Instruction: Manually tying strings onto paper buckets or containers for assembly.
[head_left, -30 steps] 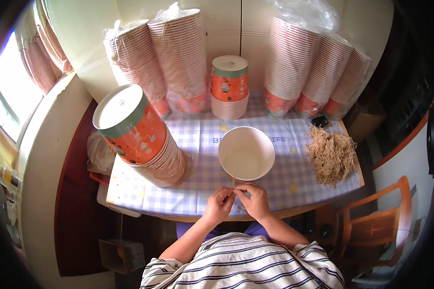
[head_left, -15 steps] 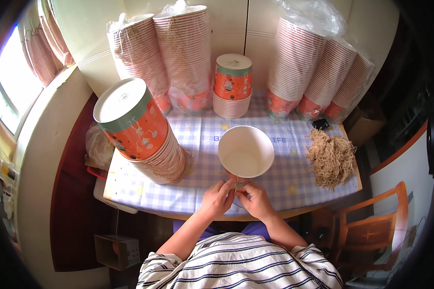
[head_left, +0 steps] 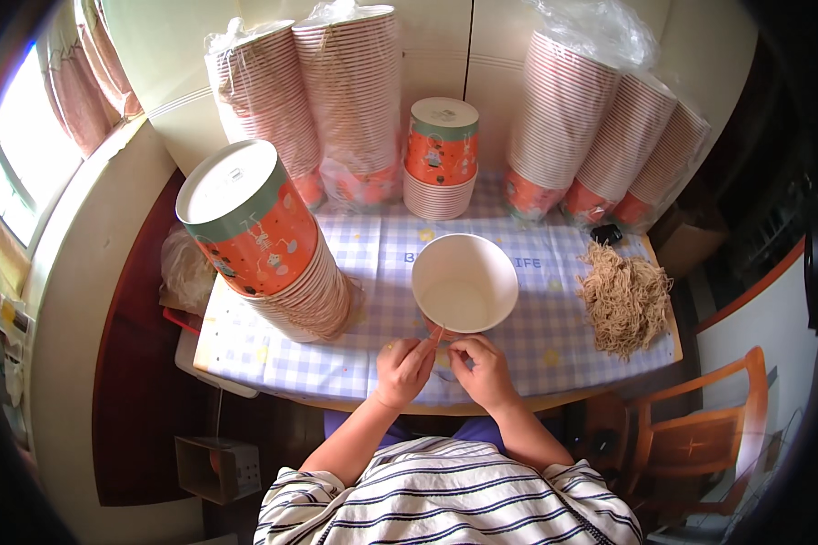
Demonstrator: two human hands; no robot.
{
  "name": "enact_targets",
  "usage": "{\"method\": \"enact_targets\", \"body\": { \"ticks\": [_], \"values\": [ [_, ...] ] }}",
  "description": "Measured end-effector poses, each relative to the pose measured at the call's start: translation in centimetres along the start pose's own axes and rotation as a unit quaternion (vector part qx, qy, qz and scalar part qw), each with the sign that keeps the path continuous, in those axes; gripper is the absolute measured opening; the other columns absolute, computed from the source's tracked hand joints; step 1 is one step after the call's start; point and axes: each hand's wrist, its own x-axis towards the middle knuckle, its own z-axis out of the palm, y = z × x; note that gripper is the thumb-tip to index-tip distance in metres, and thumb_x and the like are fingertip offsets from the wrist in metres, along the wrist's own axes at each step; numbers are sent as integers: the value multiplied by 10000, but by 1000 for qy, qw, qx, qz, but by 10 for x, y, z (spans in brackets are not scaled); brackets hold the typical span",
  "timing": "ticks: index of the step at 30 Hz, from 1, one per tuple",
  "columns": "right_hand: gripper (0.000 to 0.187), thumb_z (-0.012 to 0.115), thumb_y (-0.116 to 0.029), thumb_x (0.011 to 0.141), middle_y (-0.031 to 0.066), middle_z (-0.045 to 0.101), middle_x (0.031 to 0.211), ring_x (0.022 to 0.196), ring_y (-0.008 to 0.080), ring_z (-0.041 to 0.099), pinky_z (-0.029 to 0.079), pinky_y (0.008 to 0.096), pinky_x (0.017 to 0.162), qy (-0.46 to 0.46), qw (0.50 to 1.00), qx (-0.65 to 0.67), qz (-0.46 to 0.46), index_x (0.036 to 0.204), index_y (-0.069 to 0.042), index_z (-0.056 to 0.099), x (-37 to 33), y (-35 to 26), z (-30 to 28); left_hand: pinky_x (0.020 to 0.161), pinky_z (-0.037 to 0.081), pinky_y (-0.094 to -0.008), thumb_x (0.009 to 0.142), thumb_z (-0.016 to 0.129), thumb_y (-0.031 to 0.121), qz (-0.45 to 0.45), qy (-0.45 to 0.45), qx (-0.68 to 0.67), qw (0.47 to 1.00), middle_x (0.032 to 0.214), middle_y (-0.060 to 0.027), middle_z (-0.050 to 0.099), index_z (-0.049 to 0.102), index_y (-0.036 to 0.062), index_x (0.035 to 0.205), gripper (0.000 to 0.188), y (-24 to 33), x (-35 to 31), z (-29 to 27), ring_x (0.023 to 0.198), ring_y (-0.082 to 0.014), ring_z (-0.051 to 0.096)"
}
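A white-lined paper bucket (head_left: 464,283) stands upright in front of me, its open mouth upward and its outer wall mostly hidden. At its near side my left hand (head_left: 403,371) is closed in a pinch, with a thin tan string (head_left: 439,333) showing at its fingertips. Just to the right, my right hand (head_left: 483,372) is also closed, thumb against forefinger; whatever it pinches is too small to make out. A tangled heap of tan strings (head_left: 623,298) lies on the right side of the table.
A tall stack of upside-down orange and green buckets (head_left: 264,241) leans at the left, tan strings around its lower rims. Behind stand a shorter stack (head_left: 441,154) and several plastic-wrapped stacks (head_left: 563,118). A checked cloth (head_left: 382,272) covers the table; a wooden chair (head_left: 695,436) stands right.
My hands have drawn slightly apart at the bucket's near side. The left fingertips now point up with the string between them. The bucket has hardly moved.
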Motion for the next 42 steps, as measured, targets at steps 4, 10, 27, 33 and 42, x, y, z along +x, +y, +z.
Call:
{"method": "enact_targets", "body": {
  "ticks": [4, 10, 27, 33, 42],
  "values": [
    [148, 665, 18, 706, 112, 622, 800, 687, 282, 608, 494, 346, 618, 62, 996, -63, -30, 838, -32, 617, -1, 4, 10, 512, 451, -307, 669, 695, -60, -19, 21, -20, 999, 732, -75, 588, 649, 55, 897, 260, 5, -2, 3, 608, -223, 570],
    [139, 671, -12, 702, 86, 625, 780, 671, 285, 600, 475, 365, 592, 101, 980, -143, -100, 826, -53, 621, 2, 5, 18, 489, 437, -272, 706, 692, -58, -85, 56, -49, 994, 780, -71, 590, 647, 52, 878, 209, 8, -5, 8, 591, -180, 556],
    [108, 638, -25, 794, 116, 656, 814, 714, 232, 645, 499, 305, 636, 91, 995, 4, 31, 902, -16, 643, -3, 14, 30, 573, 429, -196, 808, 681, 116, -474, -73, -344, 808, 778, -15, 612, 623, -8, 851, 144, 14, -3, 1, 678, -49, 543],
    [111, 622, -58, 853, 45, 668, 818, 722, 99, 611, 481, 243, 617, 36, 955, 240, 172, 938, 7, 651, -4, 24, 30, 548, 370, -176, 807, 685, 128, -559, -64, -429, 707, 735, 21, 591, 629, 8, 865, 145, 20, 11, -8, 614, -28, 481],
    [121, 608, -92, 867, -25, 635, 758, 577, 15, 465, 370, 178, 496, 6, 910, 334, 245, 950, -33, 673, -1, 22, 26, 456, 270, -172, 803, 676, 131, -601, -91, -455, 651, 680, 37, 563, 629, 39, 831, 106, 18, 14, -10, 507, -18, 379]
  ]
}}
